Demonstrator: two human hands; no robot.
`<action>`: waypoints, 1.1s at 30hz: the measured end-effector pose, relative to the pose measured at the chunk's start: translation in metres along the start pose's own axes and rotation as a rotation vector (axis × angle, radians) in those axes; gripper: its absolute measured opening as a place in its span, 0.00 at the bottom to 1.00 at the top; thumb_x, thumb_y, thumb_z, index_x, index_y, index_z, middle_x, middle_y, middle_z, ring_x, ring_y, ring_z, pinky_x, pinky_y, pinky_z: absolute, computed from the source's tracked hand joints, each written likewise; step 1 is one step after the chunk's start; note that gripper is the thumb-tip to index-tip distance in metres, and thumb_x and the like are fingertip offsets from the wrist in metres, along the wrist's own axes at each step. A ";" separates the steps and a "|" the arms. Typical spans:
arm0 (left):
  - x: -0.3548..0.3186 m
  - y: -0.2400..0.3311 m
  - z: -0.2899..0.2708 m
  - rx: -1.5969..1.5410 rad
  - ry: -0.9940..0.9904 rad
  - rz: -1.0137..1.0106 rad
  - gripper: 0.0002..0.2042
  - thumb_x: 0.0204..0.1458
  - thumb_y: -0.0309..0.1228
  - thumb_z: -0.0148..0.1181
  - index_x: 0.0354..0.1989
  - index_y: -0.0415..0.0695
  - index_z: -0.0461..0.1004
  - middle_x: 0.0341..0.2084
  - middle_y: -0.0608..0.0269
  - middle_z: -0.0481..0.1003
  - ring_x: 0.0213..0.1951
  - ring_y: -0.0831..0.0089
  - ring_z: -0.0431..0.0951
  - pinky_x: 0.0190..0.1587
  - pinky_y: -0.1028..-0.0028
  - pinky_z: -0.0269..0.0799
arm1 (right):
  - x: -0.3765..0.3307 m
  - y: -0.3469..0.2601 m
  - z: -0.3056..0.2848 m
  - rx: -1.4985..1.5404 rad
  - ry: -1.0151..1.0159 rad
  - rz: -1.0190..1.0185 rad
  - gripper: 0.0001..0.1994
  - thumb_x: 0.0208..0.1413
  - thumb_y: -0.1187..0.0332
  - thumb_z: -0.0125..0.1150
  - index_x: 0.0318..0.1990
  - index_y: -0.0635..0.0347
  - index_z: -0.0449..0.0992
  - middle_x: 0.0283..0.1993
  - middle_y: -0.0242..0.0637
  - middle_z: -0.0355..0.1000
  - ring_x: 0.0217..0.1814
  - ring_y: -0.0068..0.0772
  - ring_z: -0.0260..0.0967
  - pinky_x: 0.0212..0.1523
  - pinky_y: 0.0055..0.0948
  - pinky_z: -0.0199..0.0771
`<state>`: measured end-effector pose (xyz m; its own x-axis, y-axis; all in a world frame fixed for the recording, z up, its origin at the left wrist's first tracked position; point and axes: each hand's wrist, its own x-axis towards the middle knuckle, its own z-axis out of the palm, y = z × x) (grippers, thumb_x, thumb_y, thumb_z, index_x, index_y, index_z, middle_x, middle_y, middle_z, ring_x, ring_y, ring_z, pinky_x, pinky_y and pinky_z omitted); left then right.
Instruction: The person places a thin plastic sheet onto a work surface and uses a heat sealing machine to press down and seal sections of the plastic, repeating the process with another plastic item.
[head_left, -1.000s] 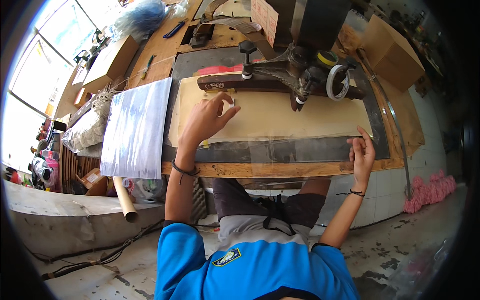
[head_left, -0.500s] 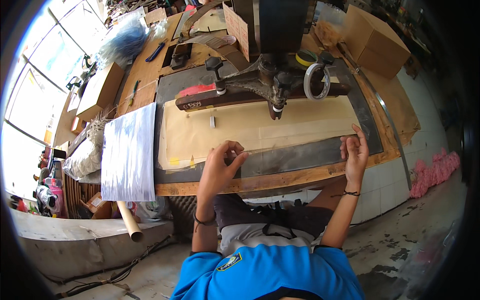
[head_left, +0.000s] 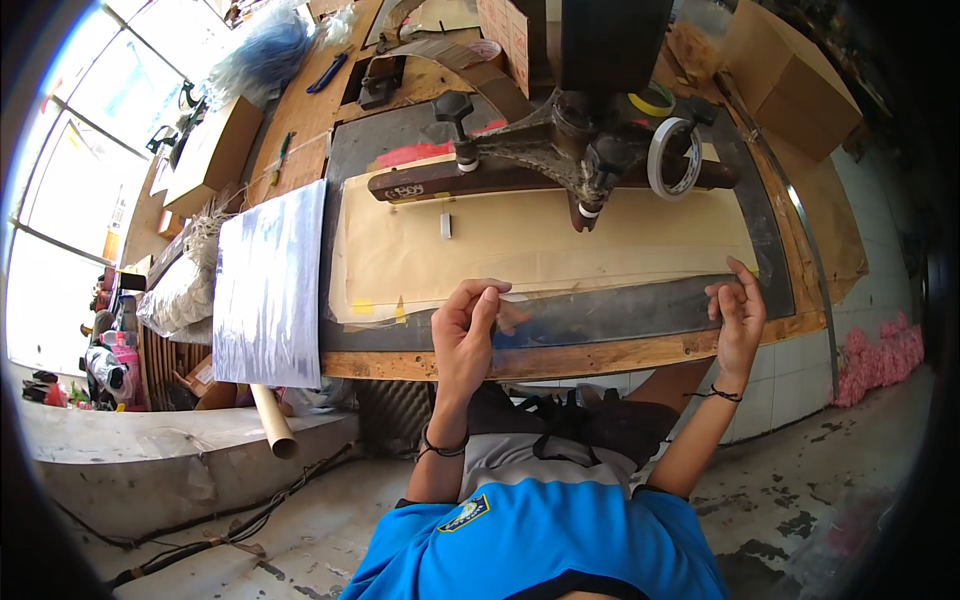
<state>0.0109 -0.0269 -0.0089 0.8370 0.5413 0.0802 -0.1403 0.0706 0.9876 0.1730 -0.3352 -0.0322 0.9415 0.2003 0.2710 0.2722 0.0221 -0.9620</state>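
My left hand (head_left: 467,335) is closed in a pinch, thumb against the bent fingers, above the front of the press bed. A see-through, glossy sheet (head_left: 514,318) shows faintly beside it, with reflections of a hand and blue cloth. My right hand (head_left: 738,312) is raised near the bed's front right, index finger partly stretched, the others curled toward the thumb; what it pinches is too faint to tell. Beyond both hands, tan paper (head_left: 560,245) lies on the dark bed (head_left: 620,312) under a heavy metal press frame (head_left: 570,150). A small grey piece (head_left: 446,226) lies on the paper.
A stack of shiny clear sheets (head_left: 268,290) overhangs the table's left edge. A tape roll (head_left: 674,160) hangs on the press. At the left lie a screwdriver (head_left: 284,155) and a blue cutter (head_left: 328,72). A carton (head_left: 795,80) stands back right; a cardboard tube (head_left: 273,425) protrudes below left.
The view has shifted, so the table and press sit farther right and slightly higher. My left hand has turned, its fingers now pinched closer to the thumb. The right hand keeps nearly the same pose.
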 end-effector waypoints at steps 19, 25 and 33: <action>-0.006 0.002 -0.007 0.074 -0.023 0.069 0.13 0.65 0.25 0.46 0.49 0.34 0.76 0.22 0.61 0.79 0.26 0.80 0.74 0.35 0.79 0.70 | -0.001 -0.004 0.003 -0.043 -0.012 0.019 0.22 0.64 0.64 0.63 0.61 0.66 0.72 0.34 0.32 0.79 0.29 0.13 0.63 0.33 0.17 0.65; -0.005 0.004 -0.003 0.088 -0.014 0.088 0.17 0.63 0.25 0.45 0.56 0.34 0.73 0.25 0.61 0.80 0.26 0.83 0.73 0.31 0.80 0.64 | -0.001 -0.005 0.004 -0.035 -0.007 0.026 0.22 0.64 0.65 0.63 0.61 0.66 0.72 0.34 0.32 0.79 0.30 0.13 0.63 0.33 0.17 0.65; -0.004 -0.001 0.003 -0.004 0.072 0.101 0.20 0.65 0.25 0.45 0.65 0.35 0.62 0.22 0.66 0.74 0.24 0.84 0.69 0.27 0.84 0.59 | -0.003 -0.007 0.003 -0.038 -0.042 0.036 0.22 0.63 0.64 0.65 0.60 0.66 0.73 0.35 0.35 0.81 0.31 0.14 0.67 0.35 0.17 0.70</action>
<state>0.0092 -0.0319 -0.0101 0.7783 0.6048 0.1689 -0.2242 0.0163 0.9744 0.1676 -0.3335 -0.0268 0.9419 0.2414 0.2335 0.2461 -0.0227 -0.9690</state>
